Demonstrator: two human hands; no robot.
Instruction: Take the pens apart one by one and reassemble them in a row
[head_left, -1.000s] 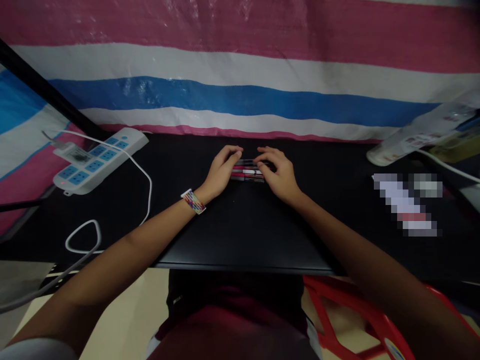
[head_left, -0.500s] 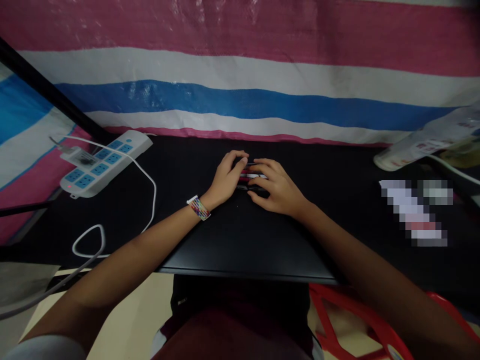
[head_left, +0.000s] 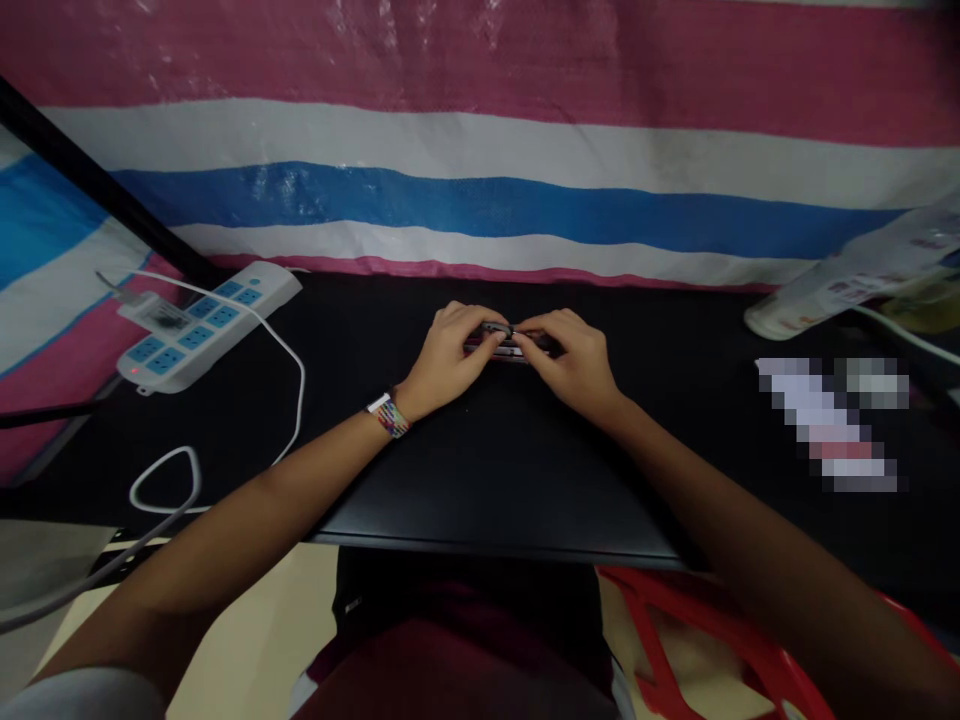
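Note:
At the middle of the black desk, several slim pens [head_left: 513, 351] lie side by side, partly covered by my fingers. My left hand [head_left: 448, 352] is closed, thumb and fingers pinching the left part of a dark pen [head_left: 496, 327] at the far side of the group. From the other side, my right hand [head_left: 579, 358] pinches at the same dark pen, its thumb tip close to my left thumb. Red, white and black show among the pens, but the fingers hide most of their length. A multicoloured woven band [head_left: 390, 413] circles my left wrist.
A white power strip [head_left: 210, 328] with a plugged-in adapter and a looping white cable [head_left: 301, 400] lies at the left. A translucent bottle-like item [head_left: 780, 312] and blurred-out items [head_left: 825, 425] are at the right. Striped plastic sheeting [head_left: 480, 205] hangs behind the desk [head_left: 487, 480].
My right hand has turned from spread fingers over the pens to a pinch. Both hands now close on the dark pen at the far side, thumbs nearly meeting.

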